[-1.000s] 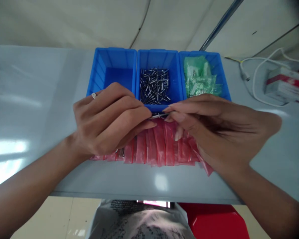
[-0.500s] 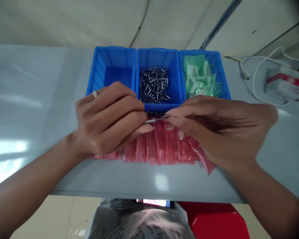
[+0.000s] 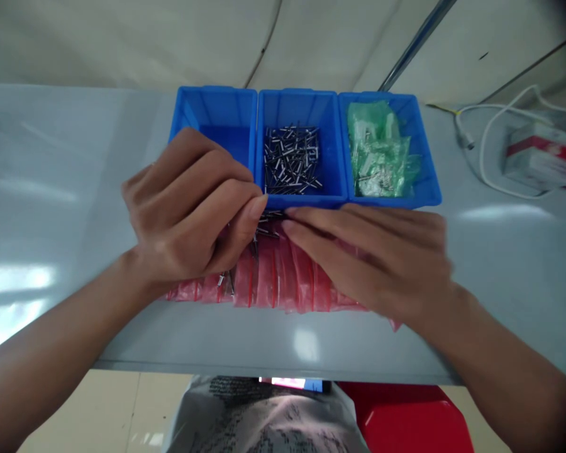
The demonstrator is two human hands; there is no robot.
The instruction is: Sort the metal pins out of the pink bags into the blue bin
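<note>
Red bags mostly covered: right hand flat, fingers straight; left hand curled, contents unclear. Rivet bin just behind.

Three blue bins — two hands

Left hand is curled, knuckles up, fingers bent down onto the row of red bags. A few loose metal pins peek out right at its fingertips; whether it pinches one is hidden. Right hand lies flat, fingers stretched out together, pressing on the same bags, its fingertips just beside the left's. Straight beyond both hands sit three blue bins: the left bin past the left knuckles, the middle bin full of pins, and the right bin with green bags past the right hand. All rest on a grey table.
</note>
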